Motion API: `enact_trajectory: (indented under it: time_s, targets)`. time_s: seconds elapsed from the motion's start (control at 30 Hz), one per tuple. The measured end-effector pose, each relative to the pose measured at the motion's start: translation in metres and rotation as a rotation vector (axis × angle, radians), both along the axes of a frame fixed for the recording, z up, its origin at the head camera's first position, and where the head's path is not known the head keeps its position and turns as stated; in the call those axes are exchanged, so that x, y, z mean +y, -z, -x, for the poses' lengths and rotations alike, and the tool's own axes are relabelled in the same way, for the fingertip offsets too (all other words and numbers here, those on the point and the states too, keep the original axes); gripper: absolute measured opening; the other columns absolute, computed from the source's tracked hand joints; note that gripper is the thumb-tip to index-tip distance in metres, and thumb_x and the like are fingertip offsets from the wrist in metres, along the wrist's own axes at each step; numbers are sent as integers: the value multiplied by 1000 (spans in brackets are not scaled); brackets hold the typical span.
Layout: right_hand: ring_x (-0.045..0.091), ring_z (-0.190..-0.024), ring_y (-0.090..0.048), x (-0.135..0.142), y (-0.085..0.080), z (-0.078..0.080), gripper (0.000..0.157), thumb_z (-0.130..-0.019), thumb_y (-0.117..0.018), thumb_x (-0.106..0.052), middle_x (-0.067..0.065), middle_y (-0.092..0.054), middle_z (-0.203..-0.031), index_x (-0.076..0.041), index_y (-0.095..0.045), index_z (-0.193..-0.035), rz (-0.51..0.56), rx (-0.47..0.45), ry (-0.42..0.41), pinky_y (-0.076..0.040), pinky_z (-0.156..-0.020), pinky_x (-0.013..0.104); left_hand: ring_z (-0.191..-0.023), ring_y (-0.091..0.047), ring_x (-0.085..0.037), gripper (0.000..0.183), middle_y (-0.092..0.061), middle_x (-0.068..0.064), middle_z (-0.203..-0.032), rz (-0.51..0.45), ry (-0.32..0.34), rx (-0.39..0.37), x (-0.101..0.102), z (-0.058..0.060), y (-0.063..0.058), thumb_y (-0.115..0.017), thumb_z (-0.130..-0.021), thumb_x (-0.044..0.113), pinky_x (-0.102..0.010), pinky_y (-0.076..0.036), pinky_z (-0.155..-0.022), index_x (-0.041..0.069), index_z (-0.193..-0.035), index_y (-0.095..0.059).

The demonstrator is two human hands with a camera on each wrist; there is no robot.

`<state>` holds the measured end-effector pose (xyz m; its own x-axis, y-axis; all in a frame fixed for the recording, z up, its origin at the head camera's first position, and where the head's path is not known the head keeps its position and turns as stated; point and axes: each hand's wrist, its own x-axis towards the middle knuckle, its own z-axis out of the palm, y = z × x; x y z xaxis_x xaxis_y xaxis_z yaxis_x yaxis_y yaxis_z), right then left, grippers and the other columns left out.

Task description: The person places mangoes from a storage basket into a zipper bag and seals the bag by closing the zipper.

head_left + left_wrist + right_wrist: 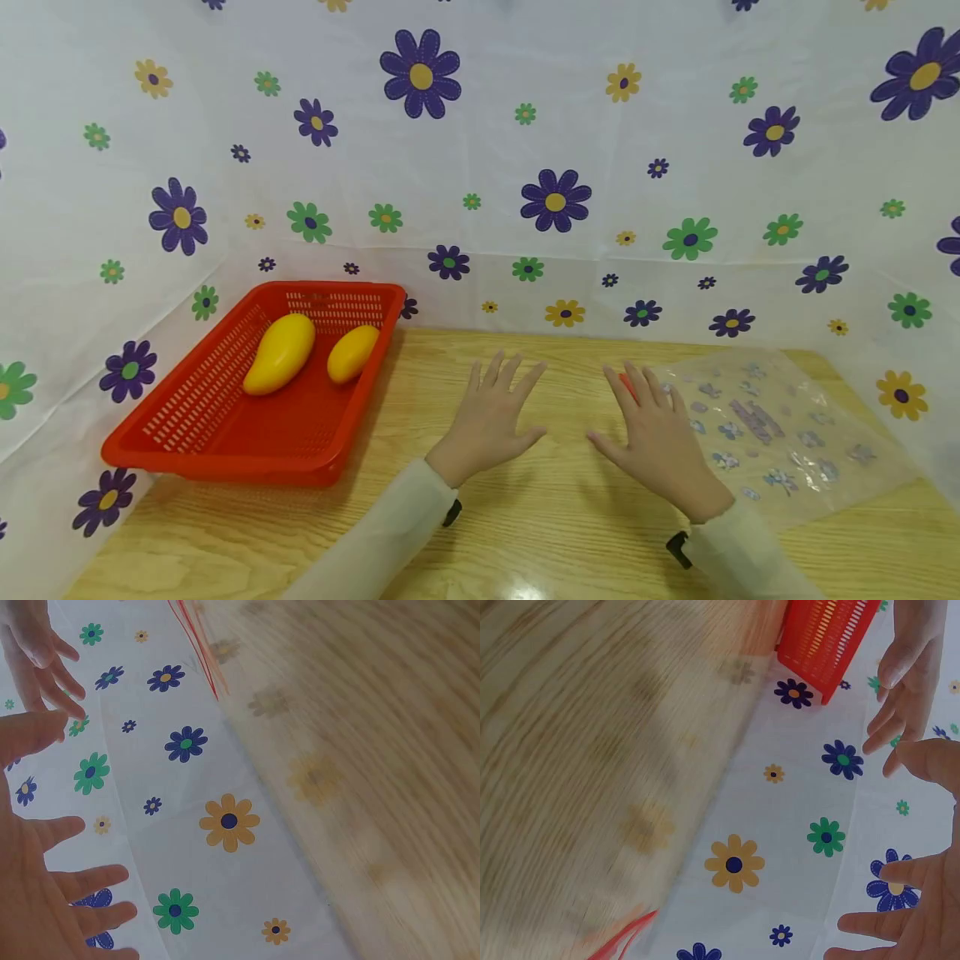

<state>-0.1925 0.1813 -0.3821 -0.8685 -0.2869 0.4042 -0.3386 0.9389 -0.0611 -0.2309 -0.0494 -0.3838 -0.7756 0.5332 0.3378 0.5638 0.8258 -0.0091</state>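
My left hand [483, 421] is held above the wooden table with its fingers spread and straight, holding nothing. To its right, my right hand [656, 437] has the same spread pose and is also empty. Thin red strands [196, 641] show in the left wrist view; in the head view the right hand mostly hides this red thing [628, 387]. A red plastic basket [225, 468] stands left of the left hand. Inside it lie a yellow mango [281, 354] and a smaller yellow oval fruit [352, 354], apart from each other.
A clear plastic bag [780, 450] with a printed purple pattern lies flat on the table [540, 533], right of and partly behind the right hand. A white cloth [480, 142] with printed flowers rises behind the table and along both sides.
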Motion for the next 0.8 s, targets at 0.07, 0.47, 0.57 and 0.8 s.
enact_trajectory:
  time_s: [0.07, 0.47, 0.57, 0.8]
  targets:
    - [45, -131, -37, 3, 0, -1, 82, -81, -64, -50, 23, -39, -143, -8, -34, -144, -9, 4, 6, -32, -98, 67, -137, -32, -36, 76, -39, -14, -145, 1, 31, 5, 2, 2, 0, -62, -84, 50, -59, -28, -109, 20, -147, -30]
    - [42, -120, -47, 24, 2, -8, 75, -80, -68, -42, 25, -51, -130, -7, -39, -140, -2, 46, 31, -38, -93, 64, -132, -41, -27, 67, -44, -9, -141, 57, 111, 31, 23, 10, -1, -59, -87, 48, -49, -32, -110, 20, -143, -36]
    - [42, -119, -48, 29, 2, -9, 76, -80, -68, -41, 26, -51, -129, -5, -39, -140, -16, 46, 44, -38, -93, 63, -130, -42, -26, 66, -46, -8, -139, 78, 139, 46, 30, 12, 0, -59, -87, 48, -47, -33, -110, 20, -143, -38]
    - [43, -115, -51, 41, 5, -10, 76, -79, -69, -41, 26, -53, -125, -4, -41, -139, -47, 63, 62, -41, -88, 63, -128, -44, -23, 64, -48, -7, -137, 119, 214, 52, 47, 19, 2, -59, -87, 45, -41, -34, -110, 19, -142, -39]
